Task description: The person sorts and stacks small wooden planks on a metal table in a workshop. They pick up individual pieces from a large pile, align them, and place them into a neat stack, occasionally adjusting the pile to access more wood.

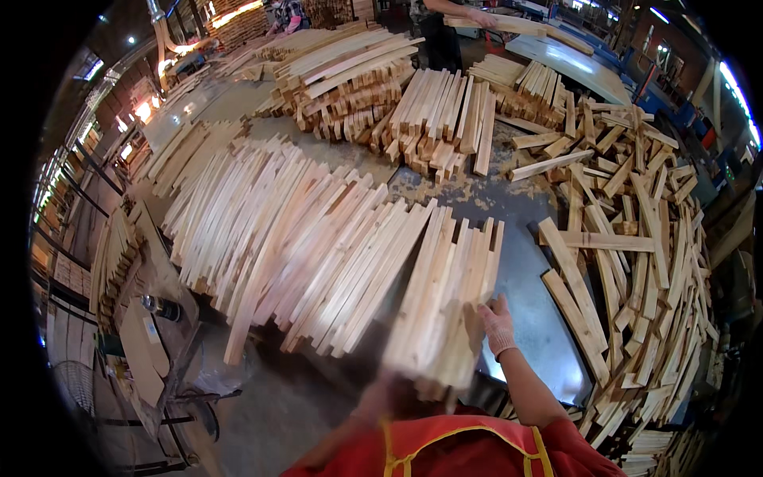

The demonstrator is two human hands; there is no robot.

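A bundle of pale wooden strips (445,294) lies at the table's near edge, its near end smeared by motion. My right hand (497,324), in a light glove, rests against the bundle's right side with its fingers stretched out. Low at the bundle's near left end is my left hand (380,397), too blurred for its fingers to show. Just left of the bundle, a wide layer of similar wooden strips (278,230) lies side by side, several ends jutting past the table edge.
Stacked wooden strips (350,79) stand across the table. A heap of loose wood pieces (636,238) fills the right side beside the metal tabletop (532,310). At left, a dark cylinder (161,307) lies near cardboard (145,342). A co-worker's hand (482,17) holds a board beyond.
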